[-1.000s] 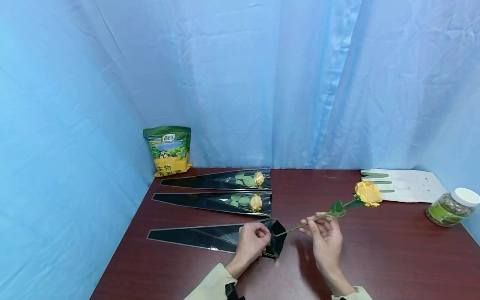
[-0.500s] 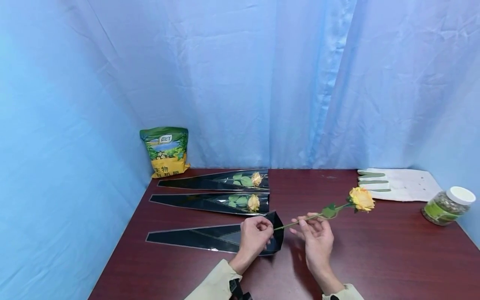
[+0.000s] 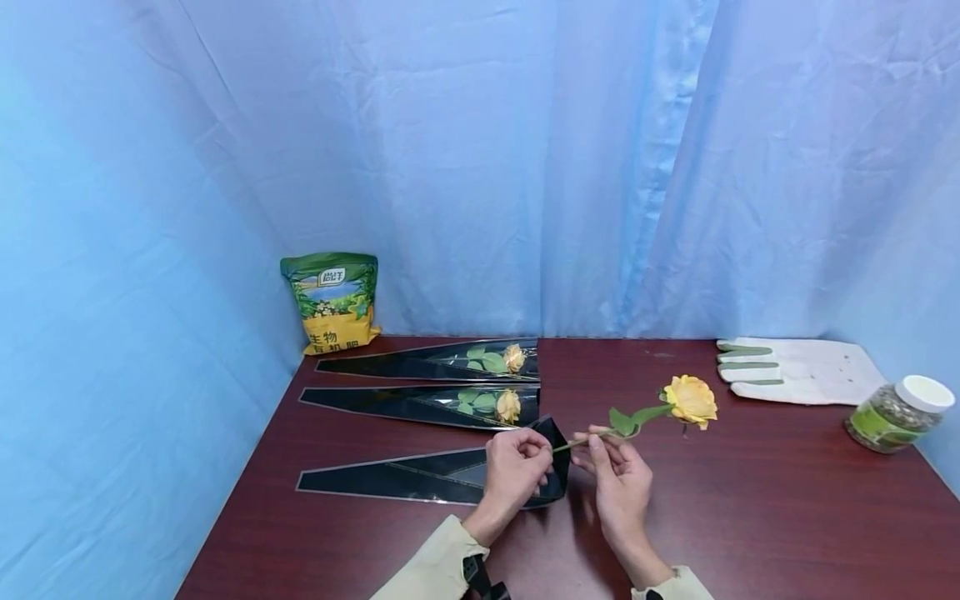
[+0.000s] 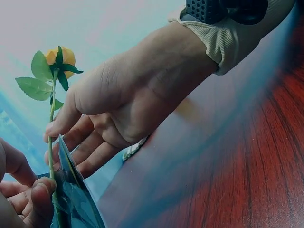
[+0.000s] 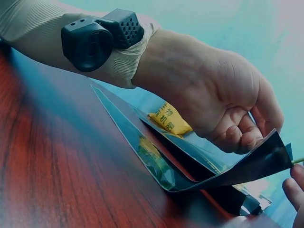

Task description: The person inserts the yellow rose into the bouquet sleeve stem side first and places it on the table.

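Note:
A yellow rose point(image 3: 691, 402) with green leaves lies slantwise over the table, its stem reaching into the mouth of a black flower sleeve point(image 3: 420, 477). My right hand point(image 3: 622, 487) holds the stem between thumb and fingers, below the leaves. At the sleeve's mouth my left hand point(image 3: 513, 467) pinches the lower stem; the left wrist view shows thumb point(image 4: 42, 194) and forefinger there, beside the raised sleeve edge point(image 4: 71, 175). The stem's end is hidden behind the left fingers. In the right wrist view a dark sleeve panel point(image 5: 256, 164) stands up in front of the left hand point(image 5: 228, 95).
Two sleeves, the upper point(image 3: 420, 363) and lower point(image 3: 412, 406), each with a yellow rose, lie farther back. A green and yellow bag point(image 3: 333, 304) stands back left. A white glove point(image 3: 817, 371) and a white-lidded jar point(image 3: 896, 417) are at right. Blue cloth point(image 3: 465, 167) surrounds the table.
My right hand has moved left with the rose, bringing the bloom nearer the sleeve. The sleeve's mouth has spread wider, and my left hand has shifted slightly up and right.

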Available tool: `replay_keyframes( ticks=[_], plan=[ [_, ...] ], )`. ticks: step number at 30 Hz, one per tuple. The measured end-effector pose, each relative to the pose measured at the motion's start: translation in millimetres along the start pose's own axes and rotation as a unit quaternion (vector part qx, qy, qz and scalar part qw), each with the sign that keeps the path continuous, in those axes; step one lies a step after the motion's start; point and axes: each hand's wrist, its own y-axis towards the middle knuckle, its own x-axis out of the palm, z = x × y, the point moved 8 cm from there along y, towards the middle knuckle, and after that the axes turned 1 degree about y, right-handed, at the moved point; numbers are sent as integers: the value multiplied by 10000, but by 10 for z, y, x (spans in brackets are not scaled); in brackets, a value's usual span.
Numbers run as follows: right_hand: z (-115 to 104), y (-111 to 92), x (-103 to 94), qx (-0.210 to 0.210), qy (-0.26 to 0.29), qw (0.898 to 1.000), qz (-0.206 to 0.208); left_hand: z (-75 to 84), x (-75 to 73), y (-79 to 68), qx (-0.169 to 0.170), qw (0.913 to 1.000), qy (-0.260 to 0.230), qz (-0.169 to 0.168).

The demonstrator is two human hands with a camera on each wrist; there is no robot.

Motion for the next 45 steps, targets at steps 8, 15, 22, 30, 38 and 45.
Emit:
replay_keyframes(
  ticks=[8,15,22,30,38,45],
  plan=[
    [24,-23,22,120,-553,9984,78,46,-5,-19,82,9999,57,-57],
    [43,-35,43,366,-827,9959,61,56,-1,-17,131,9999,27,-98],
    [53,-32,34,289,-407,9987,107,49,-30,3,140,9999,30,-11],
    [67,-16,1,563,265,9975,326,60,-58,22,152,9999,-63,15],
    [-79,12,16,-434,35,9989,-166,85,-68,8,163,9998,-82,26],
    [-249,50,-5,-1583,192,9863,-418,90,-82,14,217,9996,-138,80]
  ],
)
